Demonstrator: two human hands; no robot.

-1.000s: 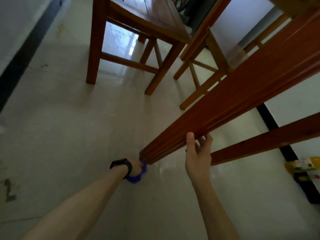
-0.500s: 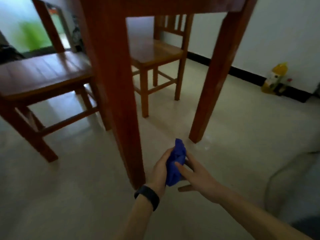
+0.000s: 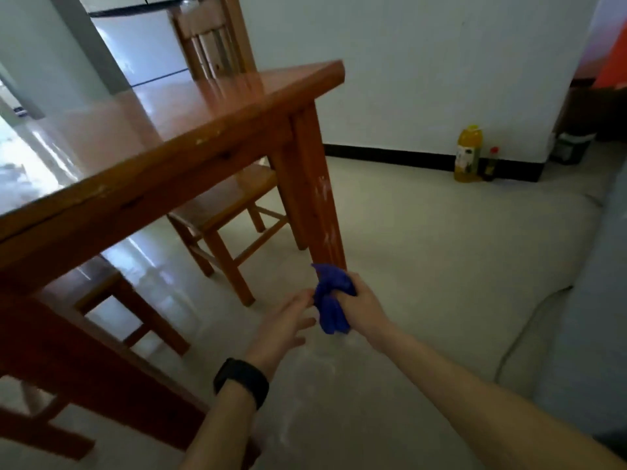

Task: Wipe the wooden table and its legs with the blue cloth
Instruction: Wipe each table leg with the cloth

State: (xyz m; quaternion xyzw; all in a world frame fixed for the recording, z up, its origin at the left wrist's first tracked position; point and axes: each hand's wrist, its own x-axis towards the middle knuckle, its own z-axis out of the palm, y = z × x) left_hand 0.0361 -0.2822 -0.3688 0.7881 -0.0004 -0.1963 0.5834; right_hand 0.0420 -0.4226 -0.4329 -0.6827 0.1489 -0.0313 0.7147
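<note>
Hidden: the table leg [image 3: 320,205] has its foot behind the blue cloth [image 3: 330,301]; the table [image 3: 190,110] is cut off at the left edge.
Left hand [image 3: 283,322]: lower centre, fingers spread, holding nothing, tips just beside the blue cloth.
Right hand [image 3: 364,305]: curled tight round the blue cloth at the table leg's base.

Btm of table leg [image 3: 317,198] hidden behind blue cloth [image 3: 330,301], wooden table [image 3: 152,123] cut off at left edge, far chair [image 3: 212,39] blurred, yellow bottle [image 3: 469,154] label unreadably small.

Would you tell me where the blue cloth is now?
The blue cloth is mid-frame in the head view, gripped by the right hand, low beside the table leg.
</note>
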